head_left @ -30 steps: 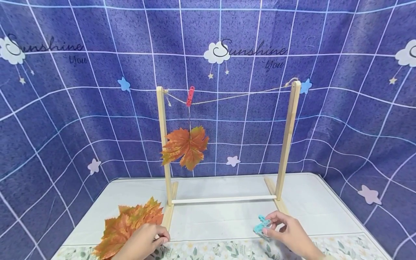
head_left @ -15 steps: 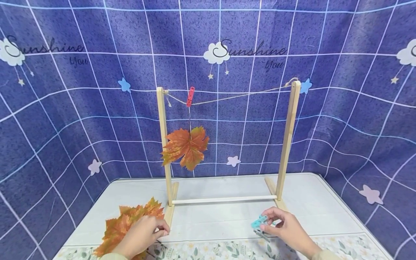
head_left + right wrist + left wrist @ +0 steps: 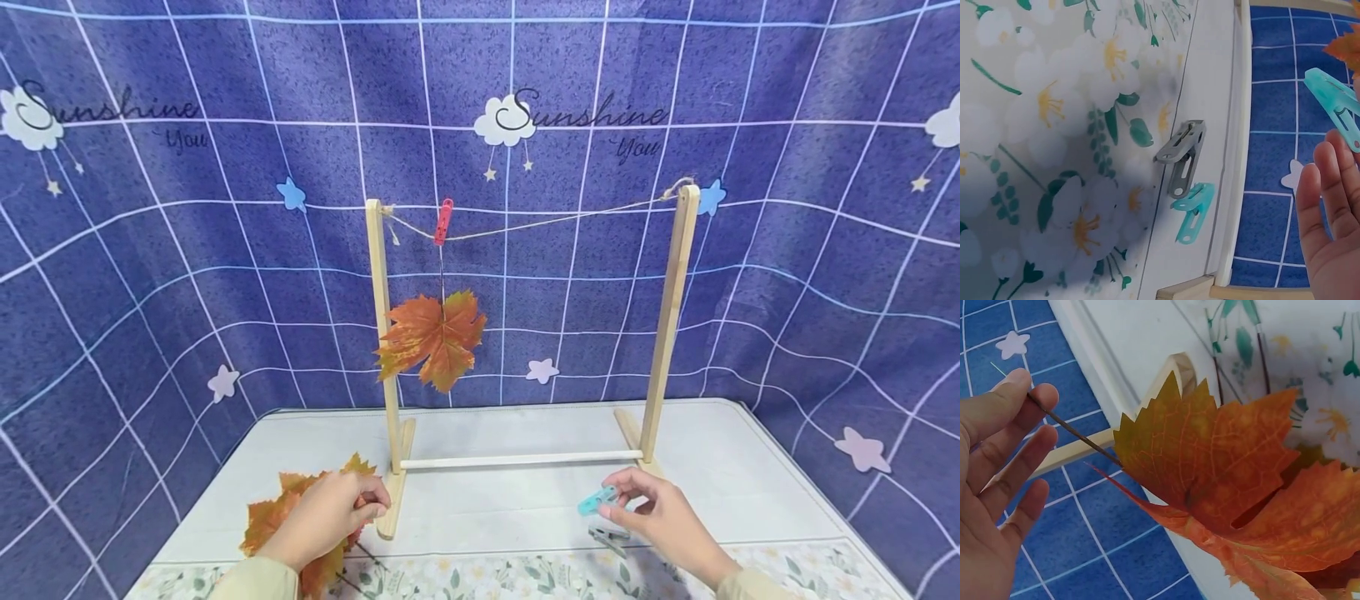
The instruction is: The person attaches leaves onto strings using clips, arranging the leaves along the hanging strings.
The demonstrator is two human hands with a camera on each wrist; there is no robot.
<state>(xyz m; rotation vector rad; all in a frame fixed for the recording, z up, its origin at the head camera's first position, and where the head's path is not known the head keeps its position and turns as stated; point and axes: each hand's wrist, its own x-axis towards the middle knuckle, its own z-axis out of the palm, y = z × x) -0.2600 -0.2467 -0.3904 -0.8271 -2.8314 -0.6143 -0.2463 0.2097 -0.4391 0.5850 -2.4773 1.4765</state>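
My left hand (image 3: 333,512) pinches the thin brown stem (image 3: 1075,432) of an orange maple leaf (image 3: 1210,450) between thumb and index finger. More orange leaves (image 3: 264,521) lie under and beside that hand. My right hand (image 3: 667,518) holds a turquoise clothespin (image 3: 594,502) by thumb and fingertips, just above the table. Below it rest a grey clothespin (image 3: 1184,156) and a second turquoise clothespin (image 3: 1194,215), the latter plain only in the right wrist view. Another maple leaf (image 3: 435,337) hangs by its stem from a red clothespin (image 3: 444,222) on the string (image 3: 540,223).
A wooden frame with a left post (image 3: 381,308) and a right post (image 3: 671,317) carries the sagging string. A white rod (image 3: 517,460) joins its feet low down. The white table (image 3: 487,508) has a floral cloth (image 3: 465,579) along its front. A blue grid curtain (image 3: 570,75) surrounds it.
My right hand has brought the turquoise clothespin up and slightly left, away from the grey one on the table. My left hand has risen a little, and the leaves beneath it have shifted.
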